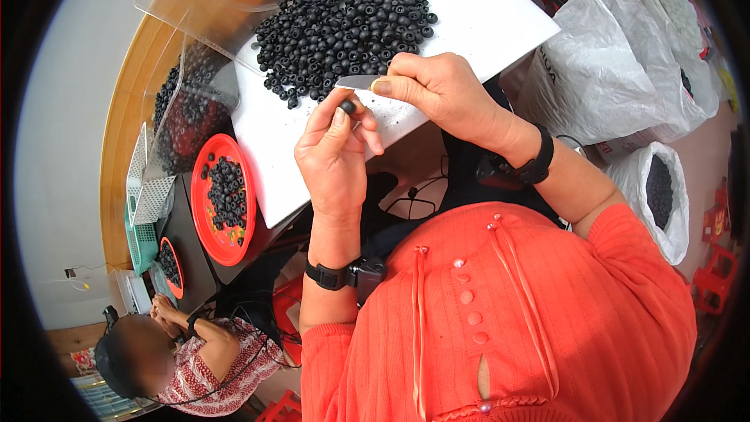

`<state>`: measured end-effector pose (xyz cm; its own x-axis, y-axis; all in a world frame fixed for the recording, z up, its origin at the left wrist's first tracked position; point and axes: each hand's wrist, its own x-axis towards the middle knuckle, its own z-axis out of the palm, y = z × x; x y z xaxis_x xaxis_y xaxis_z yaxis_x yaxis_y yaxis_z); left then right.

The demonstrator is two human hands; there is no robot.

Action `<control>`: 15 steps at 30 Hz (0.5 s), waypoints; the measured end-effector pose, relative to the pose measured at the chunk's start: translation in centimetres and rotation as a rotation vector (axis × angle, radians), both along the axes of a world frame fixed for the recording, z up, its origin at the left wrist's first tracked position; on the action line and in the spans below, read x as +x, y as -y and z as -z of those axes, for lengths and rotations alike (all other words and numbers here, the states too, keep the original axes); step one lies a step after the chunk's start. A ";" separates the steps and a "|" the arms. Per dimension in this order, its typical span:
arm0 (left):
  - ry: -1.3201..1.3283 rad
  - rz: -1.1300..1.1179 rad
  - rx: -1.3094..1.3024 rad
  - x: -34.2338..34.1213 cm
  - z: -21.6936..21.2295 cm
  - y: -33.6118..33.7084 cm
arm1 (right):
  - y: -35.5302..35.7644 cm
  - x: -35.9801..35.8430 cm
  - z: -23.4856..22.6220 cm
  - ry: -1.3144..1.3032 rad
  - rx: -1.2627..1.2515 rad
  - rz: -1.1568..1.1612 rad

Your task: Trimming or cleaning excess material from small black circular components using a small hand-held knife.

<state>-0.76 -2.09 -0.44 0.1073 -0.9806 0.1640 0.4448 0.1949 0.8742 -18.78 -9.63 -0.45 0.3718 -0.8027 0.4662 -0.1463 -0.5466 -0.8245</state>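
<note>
Between the thumb and fingers of my left hand (336, 160) is a small round black bead (348, 107). My right hand (445, 98) pinches a short, thin knife (357, 82), its flat pale blade pointing left just above the bead; any handle is hidden in my fingers. Both hands are over the near edge of a white board (461, 8). Past them a big heap of black beads (344, 23) covers much of the board, many showing a hole. Dark crumbs are scattered near my fingers.
Left of the board is a red plate (199, 223) with black beads. Clear plastic bins (176, 121) and a green basket (143, 246) stand beyond it. A co-worker (203, 352) sits at lower left. White sacks (594, 62) and a bag of dark pieces (680, 227) stand at right.
</note>
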 end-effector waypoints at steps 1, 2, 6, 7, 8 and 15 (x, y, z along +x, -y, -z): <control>0.001 -0.001 0.000 0.0 -0.1 -0.1 | 0.0 -0.1 0.1 0.005 0.000 0.005; -0.007 0.026 -0.008 -0.1 -0.2 -0.1 | 0.0 -0.1 0.2 0.009 0.000 0.009; -0.029 0.077 -0.040 -0.1 -0.1 -0.4 | -0.2 -0.1 0.1 0.001 0.007 0.004; -0.027 0.075 -0.041 -0.1 -0.1 -0.6 | -0.2 -0.1 0.2 -0.006 -0.018 0.013; -0.036 0.082 -0.043 -0.1 -0.1 -0.7 | -0.3 -0.1 0.3 -0.011 -0.043 0.021; 0.131 -0.183 0.018 2.5 -2.8 -3.5 | -0.2 -0.3 1.1 0.060 -0.026 0.023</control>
<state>1.76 1.44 2.38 0.2624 -0.9498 0.1704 0.2864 0.2453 0.9262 -19.04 -9.43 -1.52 0.3246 -0.7980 0.5077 -0.1096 -0.5649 -0.8178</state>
